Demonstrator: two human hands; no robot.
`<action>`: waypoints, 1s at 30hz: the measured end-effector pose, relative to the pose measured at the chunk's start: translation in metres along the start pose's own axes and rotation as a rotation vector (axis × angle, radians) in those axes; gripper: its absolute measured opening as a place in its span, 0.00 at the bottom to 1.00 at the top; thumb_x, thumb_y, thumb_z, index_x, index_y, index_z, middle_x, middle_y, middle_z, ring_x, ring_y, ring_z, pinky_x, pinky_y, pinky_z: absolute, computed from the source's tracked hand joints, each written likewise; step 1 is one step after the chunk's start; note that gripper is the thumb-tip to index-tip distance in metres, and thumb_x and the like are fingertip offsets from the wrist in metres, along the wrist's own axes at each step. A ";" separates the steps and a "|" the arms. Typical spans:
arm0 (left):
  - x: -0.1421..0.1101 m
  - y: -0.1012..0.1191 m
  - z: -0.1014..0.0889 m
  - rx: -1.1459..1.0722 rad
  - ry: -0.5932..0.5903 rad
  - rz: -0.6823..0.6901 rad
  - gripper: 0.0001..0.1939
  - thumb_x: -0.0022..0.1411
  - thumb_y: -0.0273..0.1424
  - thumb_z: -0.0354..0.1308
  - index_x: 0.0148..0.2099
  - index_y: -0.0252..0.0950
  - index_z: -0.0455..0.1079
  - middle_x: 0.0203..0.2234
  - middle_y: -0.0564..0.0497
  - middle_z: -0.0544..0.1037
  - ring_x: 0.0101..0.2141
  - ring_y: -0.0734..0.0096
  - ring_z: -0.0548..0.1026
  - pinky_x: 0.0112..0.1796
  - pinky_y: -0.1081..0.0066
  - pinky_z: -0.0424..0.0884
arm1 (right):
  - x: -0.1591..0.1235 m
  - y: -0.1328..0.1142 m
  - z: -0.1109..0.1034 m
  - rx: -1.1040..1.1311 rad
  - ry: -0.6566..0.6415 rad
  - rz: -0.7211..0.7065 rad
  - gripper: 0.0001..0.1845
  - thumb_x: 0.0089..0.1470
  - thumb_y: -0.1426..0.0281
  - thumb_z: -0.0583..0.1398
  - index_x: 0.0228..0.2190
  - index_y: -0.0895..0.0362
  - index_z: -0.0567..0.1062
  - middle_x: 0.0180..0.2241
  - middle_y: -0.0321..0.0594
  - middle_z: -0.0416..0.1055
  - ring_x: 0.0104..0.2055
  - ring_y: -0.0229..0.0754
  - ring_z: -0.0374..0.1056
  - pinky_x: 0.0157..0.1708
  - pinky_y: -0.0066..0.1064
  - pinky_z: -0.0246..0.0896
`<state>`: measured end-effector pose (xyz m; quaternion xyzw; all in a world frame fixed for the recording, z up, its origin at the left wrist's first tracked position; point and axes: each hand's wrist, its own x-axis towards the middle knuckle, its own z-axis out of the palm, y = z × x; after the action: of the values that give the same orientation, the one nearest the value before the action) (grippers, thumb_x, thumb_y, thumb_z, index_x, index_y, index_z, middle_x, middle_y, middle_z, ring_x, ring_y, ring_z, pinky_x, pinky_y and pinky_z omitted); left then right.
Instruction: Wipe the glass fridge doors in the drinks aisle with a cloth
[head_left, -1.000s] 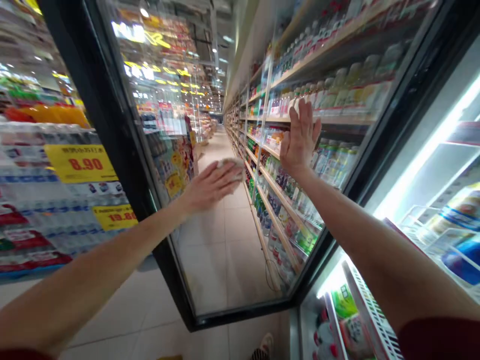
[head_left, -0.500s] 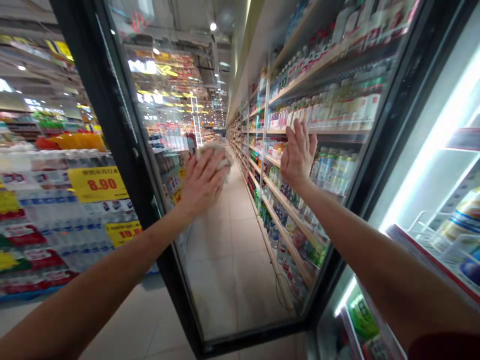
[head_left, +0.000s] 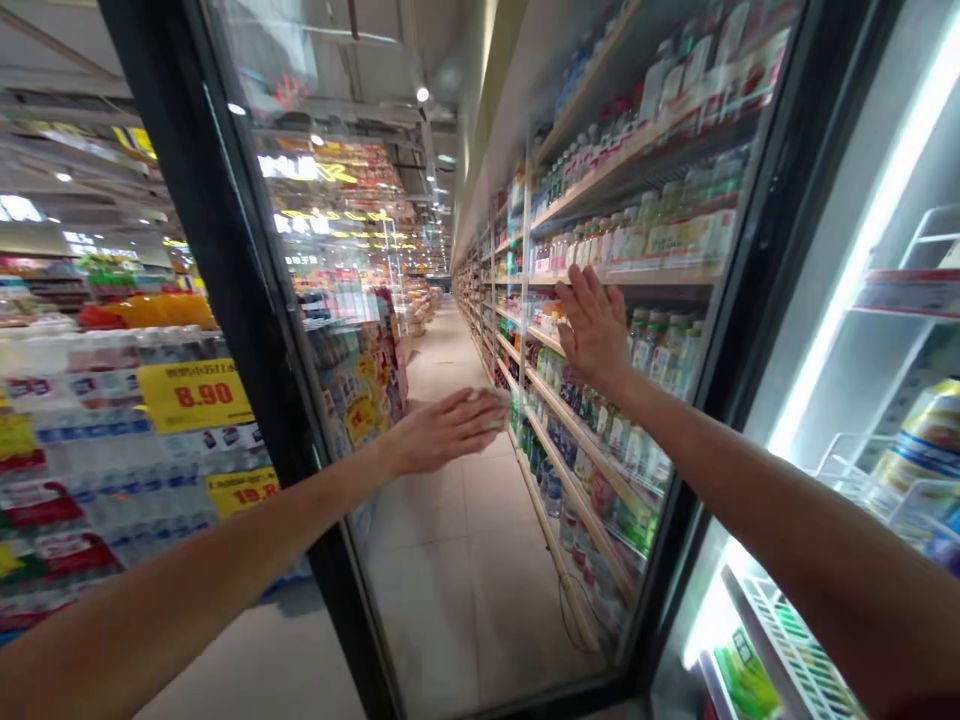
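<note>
A tall glass door with a black frame stands open before me. My left hand is closed on a pale cloth against the glass, near the door's middle. Most of the cloth is hidden under the fingers. Higher up and to the right, my right hand rests on the pane with fingers spread and nothing in it.
To the right is a lit cooler with wire racks and packaged goods. At left, bottle packs are stacked under a yellow price sign. Shelves of bottles and an aisle appear in the glass.
My left hand has moved right and down across the glass with the cloth, turning more sideways. My right hand stays on the pane with its fingers spread.
</note>
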<state>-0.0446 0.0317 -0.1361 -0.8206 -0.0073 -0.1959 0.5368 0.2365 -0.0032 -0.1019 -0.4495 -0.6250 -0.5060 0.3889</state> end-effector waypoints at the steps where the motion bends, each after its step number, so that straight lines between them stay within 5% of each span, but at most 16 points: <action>1: 0.004 -0.005 -0.001 -0.002 0.006 -0.063 0.20 0.62 0.29 0.46 0.56 0.42 0.58 0.61 0.55 0.56 0.63 0.72 0.40 0.62 0.65 0.36 | 0.000 0.006 -0.003 -0.018 -0.037 -0.062 0.28 0.57 0.65 0.45 0.58 0.55 0.53 0.62 0.43 0.49 0.65 0.43 0.39 0.60 0.48 0.35; 4: 0.022 -0.021 -0.006 0.039 0.138 -0.492 0.21 0.61 0.29 0.48 0.58 0.39 0.56 0.62 0.49 0.54 0.63 0.65 0.39 0.62 0.58 0.36 | -0.003 0.018 -0.008 -0.060 -0.050 -0.135 0.27 0.57 0.64 0.46 0.58 0.53 0.53 0.62 0.43 0.49 0.65 0.43 0.40 0.61 0.49 0.31; 5: 0.028 -0.024 -0.007 0.053 0.169 -0.528 0.21 0.61 0.29 0.48 0.57 0.38 0.57 0.62 0.47 0.53 0.63 0.64 0.40 0.61 0.57 0.38 | -0.004 0.019 -0.007 -0.069 -0.026 -0.121 0.27 0.57 0.65 0.45 0.58 0.53 0.53 0.62 0.43 0.50 0.65 0.43 0.40 0.61 0.50 0.30; 9: 0.056 -0.028 -0.005 0.040 0.108 -0.047 0.18 0.63 0.29 0.47 0.55 0.40 0.59 0.60 0.51 0.58 0.62 0.69 0.47 0.61 0.63 0.43 | -0.013 0.017 0.002 -0.088 0.110 0.039 0.29 0.57 0.65 0.45 0.59 0.55 0.49 0.61 0.46 0.51 0.64 0.43 0.43 0.60 0.50 0.30; 10: 0.064 -0.031 -0.006 0.036 0.104 -0.024 0.18 0.63 0.29 0.46 0.56 0.41 0.59 0.60 0.52 0.58 0.62 0.69 0.49 0.61 0.63 0.44 | -0.016 0.016 0.004 -0.090 0.146 0.107 0.30 0.57 0.65 0.45 0.60 0.56 0.48 0.61 0.47 0.50 0.64 0.44 0.43 0.60 0.51 0.31; 15: 0.101 -0.052 -0.018 0.064 0.252 -0.600 0.21 0.63 0.30 0.45 0.58 0.37 0.56 0.61 0.45 0.56 0.62 0.60 0.47 0.59 0.53 0.47 | -0.023 0.016 0.007 -0.086 0.220 0.359 0.30 0.57 0.65 0.43 0.60 0.56 0.47 0.62 0.49 0.48 0.64 0.45 0.43 0.59 0.51 0.34; 16: 0.106 -0.052 -0.018 0.054 0.239 -0.572 0.20 0.63 0.30 0.45 0.57 0.37 0.57 0.60 0.45 0.56 0.62 0.59 0.48 0.59 0.53 0.48 | -0.024 0.016 0.006 -0.080 0.219 0.368 0.30 0.57 0.65 0.43 0.60 0.56 0.47 0.62 0.48 0.48 0.64 0.45 0.42 0.59 0.51 0.35; 19: 0.114 -0.049 -0.016 -0.003 0.104 -0.118 0.17 0.64 0.29 0.44 0.55 0.39 0.60 0.59 0.49 0.60 0.61 0.65 0.52 0.60 0.59 0.48 | -0.024 0.016 0.004 -0.055 0.215 0.363 0.29 0.57 0.65 0.43 0.60 0.55 0.48 0.62 0.46 0.48 0.64 0.44 0.42 0.60 0.49 0.36; 21: 0.119 -0.057 -0.018 -0.013 0.050 0.048 0.17 0.64 0.30 0.43 0.55 0.40 0.60 0.59 0.51 0.60 0.61 0.69 0.52 0.60 0.61 0.47 | -0.023 0.016 0.003 -0.039 0.216 0.363 0.29 0.57 0.66 0.43 0.60 0.55 0.48 0.62 0.46 0.49 0.64 0.43 0.42 0.60 0.49 0.36; 26: 0.143 -0.088 -0.035 0.037 0.201 -0.507 0.21 0.65 0.33 0.41 0.58 0.35 0.56 0.60 0.46 0.56 0.62 0.60 0.46 0.60 0.53 0.44 | -0.024 0.018 0.003 -0.035 0.234 0.366 0.28 0.57 0.67 0.43 0.60 0.54 0.50 0.61 0.45 0.50 0.64 0.42 0.43 0.60 0.47 0.36; 28: 0.147 -0.080 -0.034 0.023 0.160 -0.414 0.20 0.65 0.33 0.40 0.58 0.35 0.58 0.60 0.46 0.57 0.62 0.59 0.47 0.60 0.55 0.45 | -0.024 0.018 0.003 -0.037 0.244 0.362 0.28 0.57 0.67 0.43 0.60 0.54 0.50 0.61 0.46 0.50 0.64 0.42 0.43 0.60 0.47 0.36; 30: 0.144 -0.067 -0.030 0.001 0.058 -0.119 0.19 0.66 0.31 0.40 0.56 0.37 0.60 0.59 0.49 0.60 0.61 0.64 0.50 0.60 0.59 0.46 | -0.024 0.019 0.004 -0.038 0.250 0.362 0.28 0.57 0.67 0.43 0.60 0.54 0.50 0.61 0.45 0.51 0.64 0.42 0.44 0.60 0.47 0.37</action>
<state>0.0644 0.0053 -0.0193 -0.8124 -0.0406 -0.2514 0.5246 0.2614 -0.0020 -0.1203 -0.4957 -0.4713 -0.4914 0.5393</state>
